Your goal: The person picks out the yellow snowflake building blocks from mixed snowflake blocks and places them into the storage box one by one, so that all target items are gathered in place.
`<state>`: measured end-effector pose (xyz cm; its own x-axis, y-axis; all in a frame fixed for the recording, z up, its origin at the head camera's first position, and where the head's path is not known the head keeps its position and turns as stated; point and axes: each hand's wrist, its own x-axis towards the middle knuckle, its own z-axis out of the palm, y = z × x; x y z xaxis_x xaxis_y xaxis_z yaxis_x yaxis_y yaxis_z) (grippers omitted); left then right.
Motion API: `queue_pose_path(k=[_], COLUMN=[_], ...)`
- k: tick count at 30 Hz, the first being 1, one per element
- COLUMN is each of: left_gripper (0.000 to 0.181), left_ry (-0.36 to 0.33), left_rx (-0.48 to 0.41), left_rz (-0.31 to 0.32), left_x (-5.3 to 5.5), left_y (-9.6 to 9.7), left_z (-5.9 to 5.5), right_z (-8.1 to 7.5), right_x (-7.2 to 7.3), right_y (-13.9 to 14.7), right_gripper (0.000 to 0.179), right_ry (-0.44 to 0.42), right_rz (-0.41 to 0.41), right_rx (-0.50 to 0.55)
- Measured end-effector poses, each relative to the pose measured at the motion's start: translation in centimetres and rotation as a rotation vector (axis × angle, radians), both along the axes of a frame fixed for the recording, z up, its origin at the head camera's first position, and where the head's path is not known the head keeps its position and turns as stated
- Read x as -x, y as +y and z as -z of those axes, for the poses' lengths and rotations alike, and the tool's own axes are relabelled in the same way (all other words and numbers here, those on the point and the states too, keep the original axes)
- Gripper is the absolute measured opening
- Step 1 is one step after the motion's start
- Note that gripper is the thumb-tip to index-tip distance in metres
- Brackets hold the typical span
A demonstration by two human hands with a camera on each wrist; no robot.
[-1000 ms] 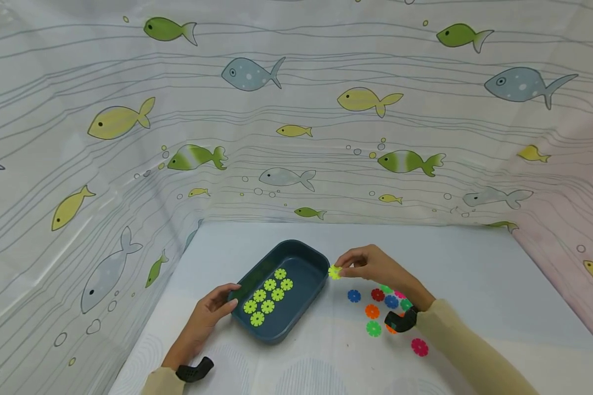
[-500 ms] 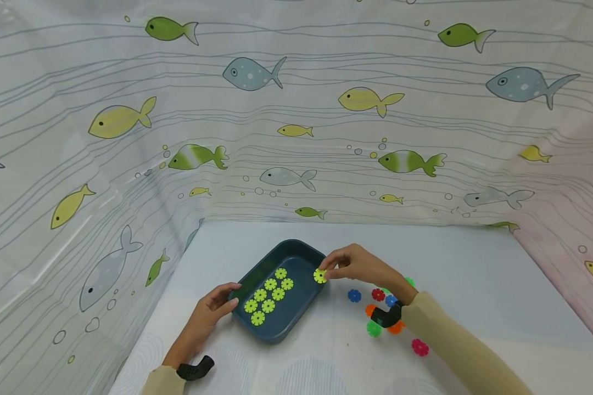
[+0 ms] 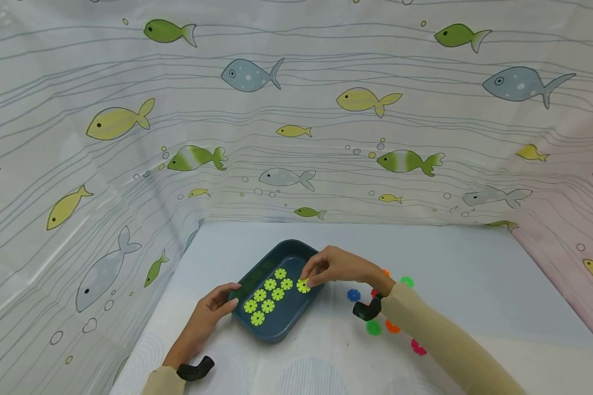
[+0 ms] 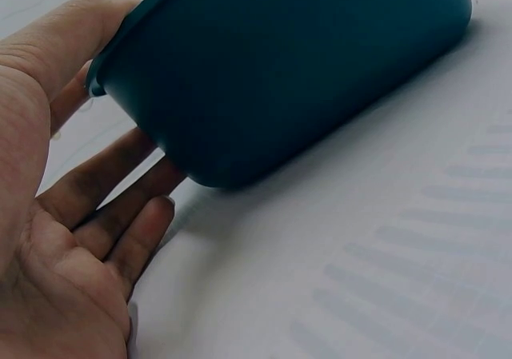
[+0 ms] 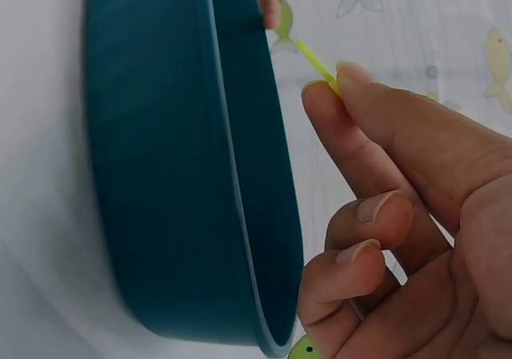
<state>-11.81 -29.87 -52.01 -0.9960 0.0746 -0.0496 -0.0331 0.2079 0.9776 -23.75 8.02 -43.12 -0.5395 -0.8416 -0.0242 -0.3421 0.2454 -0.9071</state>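
Note:
A dark teal rectangular basin (image 3: 257,332) stands tilted away to the right on the table, with several yellow flower-shaped plastic discs (image 3: 259,295) lying flat inside at its left side. My right hand (image 3: 333,264) is over the basin's right part and pinches one yellow flower-shaped disc (image 3: 303,286) between thumb and index finger. In the right wrist view that disc (image 5: 317,65) appears edge-on above the rim, the other fingers curled. My left hand (image 3: 212,307) holds the basin's near left end, its thumb at the rim (image 4: 102,75) and other fingers against the outer wall.
Right of the basin, loose discs lie on the white table: a blue disc (image 3: 353,295), a green disc (image 3: 373,327), an orange disc (image 3: 392,326) and a pink disc (image 3: 418,346). The right forearm covers others. Fish-printed sheeting (image 3: 326,153) encloses the back and sides.
My right hand has moved left with the yellow disc, from beside the basin's right rim to over its inside. The left hand and the basin have stayed put.

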Motion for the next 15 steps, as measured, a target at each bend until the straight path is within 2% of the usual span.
queue_pose_path(k=[6, 15], left_gripper=[0.046, 0.046], left_ry=[0.006, 0.009], left_rx=[-0.009, -0.019], left_rz=[0.003, 0.008], left_x=[0.0, 0.1], left_y=[0.0, -0.1], left_z=[0.1, 0.3], right_z=[-0.4, -0.6], right_x=[0.4, 1.0], right_y=[-1.4, -3.8], right_gripper=[0.017, 0.016], right_ry=[0.013, -0.025], right_rz=[-0.044, -0.176], right_rx=[-0.054, -0.087])
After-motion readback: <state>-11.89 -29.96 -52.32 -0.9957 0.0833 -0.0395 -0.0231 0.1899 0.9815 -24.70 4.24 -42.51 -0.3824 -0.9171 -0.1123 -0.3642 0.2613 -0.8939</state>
